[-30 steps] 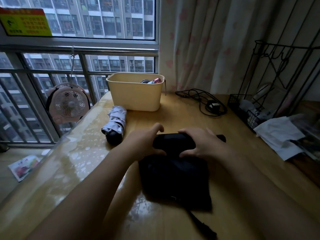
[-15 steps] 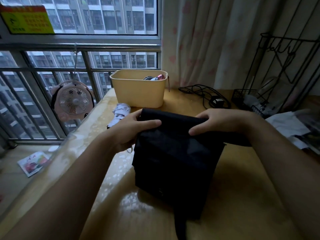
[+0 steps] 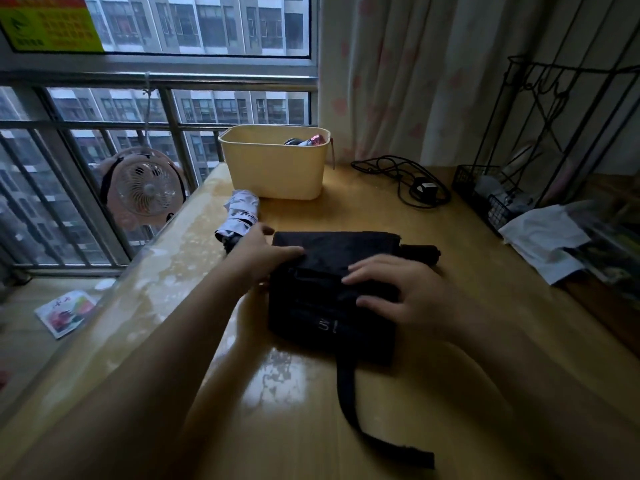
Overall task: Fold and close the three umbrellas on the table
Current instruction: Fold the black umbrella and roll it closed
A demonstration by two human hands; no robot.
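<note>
At the left, a white umbrella point(image 3: 239, 216) lies rolled on the bench point(image 3: 467, 427), just beside the left hand point(image 3: 263, 254). It looks bundled already, though whether its strap is fastened cannot be told.

The left hand lies flat, fingers straight, pressing the upper left corner of the black umbrella point(image 3: 322, 306). Behind it stands a yellow tub point(image 3: 273, 168). Only a dark thing and something pink show above its rim at the right, and whether that is the third umbrella cannot be told.

The black umbrella sits mid-bench with its canopy spread flat in loose pleats. The cloth is probably thin, soft and a little slippery, so it should spring open unless kept pinned. The ribs and shaft inside are the stiff part, and the whole is likely light. Its strap point(image 3: 349, 393) trails toward the viewer, unfastened.

The right hand point(image 3: 405, 296) is also flat, fingers spread, pressing the cloth down, well apart from the left. Past it the handle point(image 3: 419, 252) pokes out. That is the firm place to grip while the other hand rolls the cloth round the shaft and brings the strap over.

At the far right a wire basket point(image 3: 485, 195) holds pale items too dim to name.
</note>
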